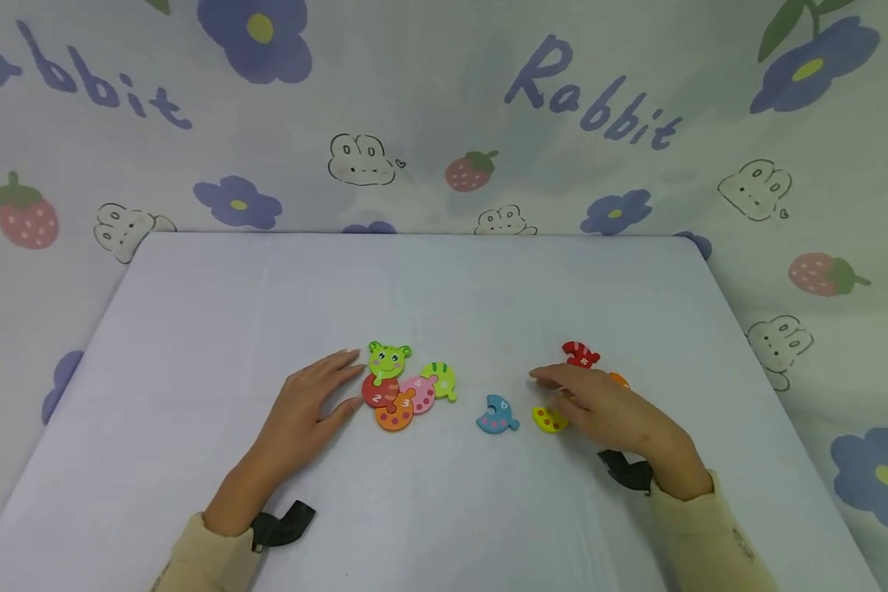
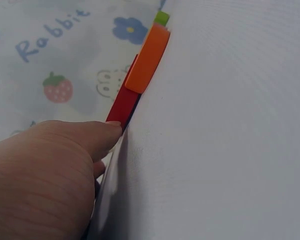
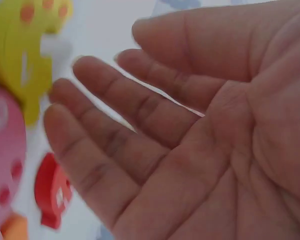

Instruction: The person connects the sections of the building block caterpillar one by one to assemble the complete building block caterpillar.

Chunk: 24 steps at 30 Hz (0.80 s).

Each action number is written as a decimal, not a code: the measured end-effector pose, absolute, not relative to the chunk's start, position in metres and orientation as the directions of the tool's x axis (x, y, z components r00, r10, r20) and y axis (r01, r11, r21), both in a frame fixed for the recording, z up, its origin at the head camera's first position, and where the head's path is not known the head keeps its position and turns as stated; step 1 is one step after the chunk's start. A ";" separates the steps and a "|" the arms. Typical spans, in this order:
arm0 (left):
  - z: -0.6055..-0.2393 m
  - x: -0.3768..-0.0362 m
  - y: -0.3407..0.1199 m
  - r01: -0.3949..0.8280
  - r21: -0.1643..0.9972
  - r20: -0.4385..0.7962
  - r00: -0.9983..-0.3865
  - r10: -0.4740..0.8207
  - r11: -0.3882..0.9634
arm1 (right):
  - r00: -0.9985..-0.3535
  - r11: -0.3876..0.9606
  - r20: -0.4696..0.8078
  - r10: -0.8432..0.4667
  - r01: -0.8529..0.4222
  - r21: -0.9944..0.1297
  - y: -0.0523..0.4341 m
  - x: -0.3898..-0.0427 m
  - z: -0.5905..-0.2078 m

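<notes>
Puzzle pieces (image 1: 407, 386), flat, stiff and probably light painted wood, lie joined as a caterpillar left of centre on the white table (image 1: 215, 312), where the left hand (image 1: 307, 411) rests flat with straight fingers, its fingertips touching the red number 2 piece (image 1: 377, 392) at its edge. Further right a loose blue piece (image 1: 497, 413) and a yellow piece (image 1: 548, 420) lie apart, best pinched by their thin rims since the smooth faces look slippery. Over the yellow piece, the right hand (image 1: 614, 411) hovers with relaxed, spread fingers and holds nothing, a red striped piece (image 1: 580, 354) just beyond it.
</notes>
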State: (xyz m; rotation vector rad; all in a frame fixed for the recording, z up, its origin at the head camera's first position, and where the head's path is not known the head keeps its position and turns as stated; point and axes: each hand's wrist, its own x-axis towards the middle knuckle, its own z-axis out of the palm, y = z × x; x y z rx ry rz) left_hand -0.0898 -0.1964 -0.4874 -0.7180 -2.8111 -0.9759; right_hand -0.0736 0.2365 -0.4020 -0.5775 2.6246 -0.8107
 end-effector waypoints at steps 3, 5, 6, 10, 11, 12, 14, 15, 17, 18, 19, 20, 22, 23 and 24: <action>-0.489 -0.090 -0.197 0.454 0.564 0.224 -0.888 0.401 0.690 | -0.860 0.763 -0.214 -0.463 -0.264 -0.591 0.246 -0.076 -0.397; -0.490 -0.090 -0.197 0.451 0.568 0.223 -0.890 0.399 0.688 | -0.858 0.766 -0.227 -0.461 -0.255 -0.590 0.252 -0.078 -0.393; -0.490 -0.090 -0.197 0.449 0.568 0.222 -0.891 0.397 0.690 | -0.859 0.769 -0.233 -0.455 -0.247 -0.590 0.255 -0.079 -0.391; -0.490 -0.090 -0.197 0.432 0.568 0.209 -0.899 0.385 0.701 | -0.873 0.773 -0.237 -0.425 -0.214 -0.598 0.267 -0.081 -0.387; -0.490 -0.090 -0.197 0.427 0.567 0.205 -0.901 0.382 0.705 | -0.877 0.772 -0.238 -0.418 -0.204 -0.602 0.271 -0.081 -0.386; -0.489 -0.089 -0.197 0.424 0.565 0.202 -0.903 0.379 0.708 | -0.879 0.773 -0.239 -0.414 -0.200 -0.602 0.274 -0.081 -0.385; -0.489 -0.089 -0.196 0.419 0.571 0.198 -0.905 0.377 0.706 | -0.882 0.779 -0.247 -0.401 -0.187 -0.598 0.281 -0.081 -0.384; -0.489 -0.089 -0.196 0.419 0.573 0.199 -0.905 0.377 0.704 | -0.885 0.784 -0.250 -0.394 -0.181 -0.594 0.284 -0.081 -0.383; -0.490 -0.089 -0.195 0.422 0.575 0.202 -0.903 0.379 0.700 | -0.891 0.796 -0.256 -0.375 -0.168 -0.581 0.291 -0.080 -0.381; -0.490 -0.089 -0.195 0.425 0.576 0.205 -0.902 0.380 0.698 | -0.895 0.804 -0.258 -0.365 -0.163 -0.572 0.293 -0.080 -0.380; -0.490 -0.089 -0.195 0.427 0.577 0.207 -0.901 0.381 0.696 | -0.899 0.810 -0.259 -0.353 -0.156 -0.565 0.297 -0.079 -0.379; -0.490 -0.089 -0.195 0.429 0.575 0.209 -0.900 0.383 0.696 | -0.902 0.815 -0.260 -0.344 -0.149 -0.560 0.300 -0.079 -0.378; -0.490 -0.089 -0.195 0.431 0.573 0.209 -0.899 0.385 0.697 | -0.908 0.823 -0.260 -0.329 -0.142 -0.549 0.305 -0.078 -0.376; -0.490 -0.089 -0.195 0.431 0.571 0.207 -0.899 0.385 0.699 | -0.910 0.826 -0.261 -0.322 -0.135 -0.548 0.307 -0.077 -0.375; -0.490 -0.089 -0.195 0.431 0.568 0.207 -0.899 0.385 0.701 | -0.912 0.827 -0.261 -0.318 -0.132 -0.546 0.308 -0.077 -0.375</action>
